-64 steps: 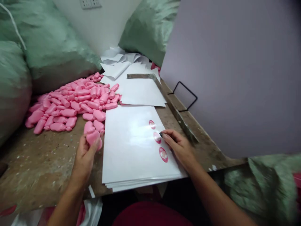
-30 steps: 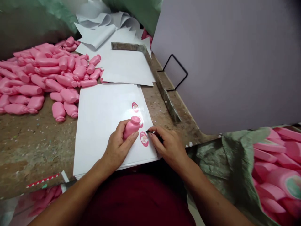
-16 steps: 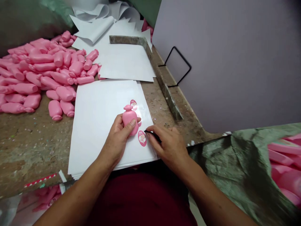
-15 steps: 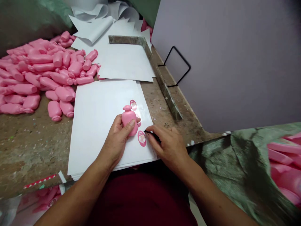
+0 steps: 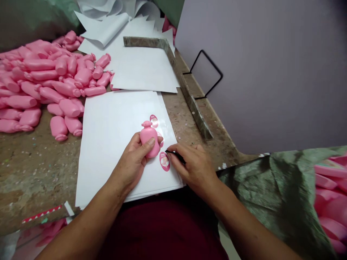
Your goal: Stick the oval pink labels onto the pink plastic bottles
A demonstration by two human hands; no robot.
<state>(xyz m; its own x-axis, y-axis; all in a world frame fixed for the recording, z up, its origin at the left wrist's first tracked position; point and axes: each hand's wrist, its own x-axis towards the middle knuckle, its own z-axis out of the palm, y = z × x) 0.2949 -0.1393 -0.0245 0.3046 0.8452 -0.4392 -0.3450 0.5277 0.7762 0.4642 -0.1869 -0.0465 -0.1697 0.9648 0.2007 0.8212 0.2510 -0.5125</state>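
A small pink plastic bottle [image 5: 148, 134] is held upright in my left hand [image 5: 135, 155], thumb across its front, over a stack of white sheets [image 5: 108, 144]. Pinched in my right hand [image 5: 193, 162] is a slim black tool [image 5: 177, 156]; its kind is unclear, and its tip sits by the upper edge of an oval pink sticker [image 5: 164, 161]. Another oval sticker [image 5: 154, 120] lies higher on the top sheet. Between them, a third is partly hidden behind the bottle and my left fingers.
Many pink bottles [image 5: 46, 76] are heaped at the left. An angled bar [image 5: 189, 95] lies on the worn table [image 5: 54, 166]. Behind are more white sheets [image 5: 143, 68]. At right stand a grey panel [image 5: 265, 72] and a green sack [image 5: 271, 195] beside pink plastic pieces [image 5: 332, 206].
The view has shifted slightly, so the bottle heap appears a little farther left. Both hands keep nearly the same pose, with the tool tip still beside the lower sticker.
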